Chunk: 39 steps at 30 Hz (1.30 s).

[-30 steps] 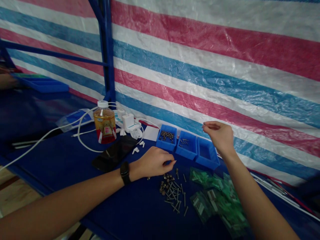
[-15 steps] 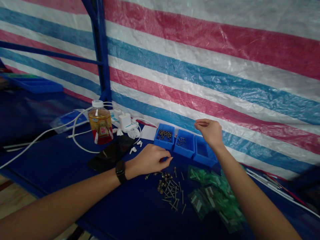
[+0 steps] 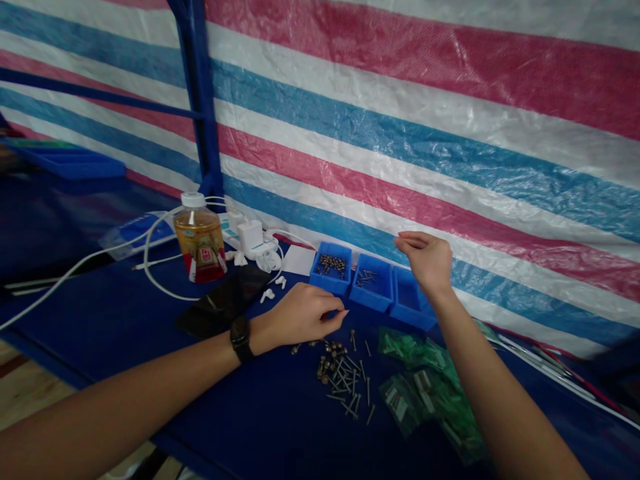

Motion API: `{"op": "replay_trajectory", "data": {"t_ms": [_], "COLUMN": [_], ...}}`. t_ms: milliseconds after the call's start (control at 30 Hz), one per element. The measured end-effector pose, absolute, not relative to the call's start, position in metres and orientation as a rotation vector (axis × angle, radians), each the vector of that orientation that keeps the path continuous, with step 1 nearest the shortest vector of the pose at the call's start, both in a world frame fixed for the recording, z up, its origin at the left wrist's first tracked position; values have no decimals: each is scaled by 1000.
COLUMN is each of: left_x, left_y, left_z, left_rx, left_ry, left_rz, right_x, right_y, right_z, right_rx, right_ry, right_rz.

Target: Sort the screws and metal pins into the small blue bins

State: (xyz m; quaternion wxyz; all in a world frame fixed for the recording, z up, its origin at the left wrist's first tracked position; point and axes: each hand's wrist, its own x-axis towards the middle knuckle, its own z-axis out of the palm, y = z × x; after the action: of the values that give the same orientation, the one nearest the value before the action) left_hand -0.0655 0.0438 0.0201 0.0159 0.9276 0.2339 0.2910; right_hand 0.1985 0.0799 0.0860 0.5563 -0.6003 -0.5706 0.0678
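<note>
My left hand (image 3: 305,313), with a black watch (image 3: 241,339) on its wrist, hovers in front of the blue bins. Its thumb and forefinger meet in a pinch; anything between them is too small to make out. Below it lie a pile of loose screws (image 3: 345,383) and small brass-coloured nuts (image 3: 325,368). My right hand (image 3: 425,259) is raised over the right blue bin (image 3: 407,316), fingertips pressed together, their contents unclear. The left blue bin (image 3: 330,283) holds small metal parts; the middle blue bin (image 3: 371,299) holds a few screws.
Small plastic bags (image 3: 433,380) with green and white pieces lie under my right forearm. At left stand a drink bottle (image 3: 201,240), a dark phone (image 3: 225,303), white earbuds (image 3: 269,295), chargers (image 3: 251,237) and a looping white cable (image 3: 147,260). A striped tarp (image 3: 400,133) hangs behind.
The view has tilted and shifted slightly. My right hand stays raised by the bins, a little farther right in the picture. My left hand keeps its pinch in nearly the same place.
</note>
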Motion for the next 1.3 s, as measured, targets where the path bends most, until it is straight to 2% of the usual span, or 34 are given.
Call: {"op": "replay_trajectory", "data": {"t_ms": [400,500,600,767,1000,1300], "left_x": [-66,-67,-67,-67,-67,-67], "left_y": [43,42,41,43,44,43], "left_z": [23,26,26,22,19,20], "left_rx": [2887,2879,2882,2861,2857,2880], "left_ry": [740,779,809,763,749,732], "left_rz": [920,930,964,1020,987,998], "right_x": [189,182,167,147,148,152], "right_y": [79,50,7,-56,-73,-72], "right_z": [77,79,67,33,10,19], "right_rx": [-1566,-1579,-1743,-1875,-1698,-1775], "right_ry": [-1518,-1637,-2023,-2240,-2291,-2102], "right_rz": [30,33,98,-59,124,409]}}
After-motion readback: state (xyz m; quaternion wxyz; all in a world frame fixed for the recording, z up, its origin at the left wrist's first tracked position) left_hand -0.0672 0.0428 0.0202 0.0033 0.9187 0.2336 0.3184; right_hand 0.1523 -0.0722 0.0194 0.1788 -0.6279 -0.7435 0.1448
